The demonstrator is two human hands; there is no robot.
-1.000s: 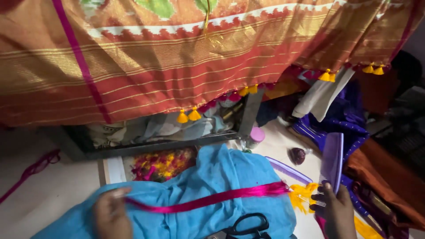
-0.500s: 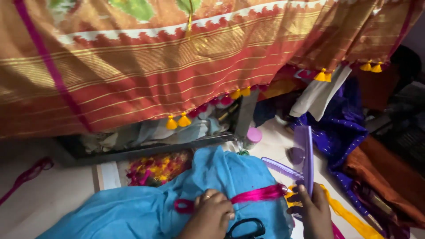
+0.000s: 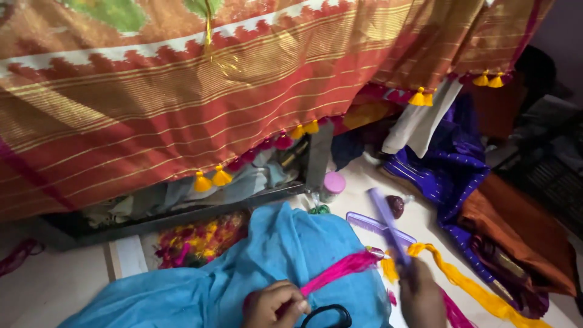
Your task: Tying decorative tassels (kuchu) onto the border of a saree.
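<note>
On blue cloth [image 3: 285, 255], left hand [image 3: 276, 305] pinches pink threads [image 3: 340, 270].

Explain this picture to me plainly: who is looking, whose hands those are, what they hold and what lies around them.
A camera worn on a person's head looks down at their own bare hands. The left hand pinches a bundle of pink thread lying across a blue cloth. The right hand holds up a purple comb; a second purple comb lies on the floor behind it. Black scissors rest by the left hand, yellow thread trails to the right. Above hangs an orange-red tasselled fabric.
</note>
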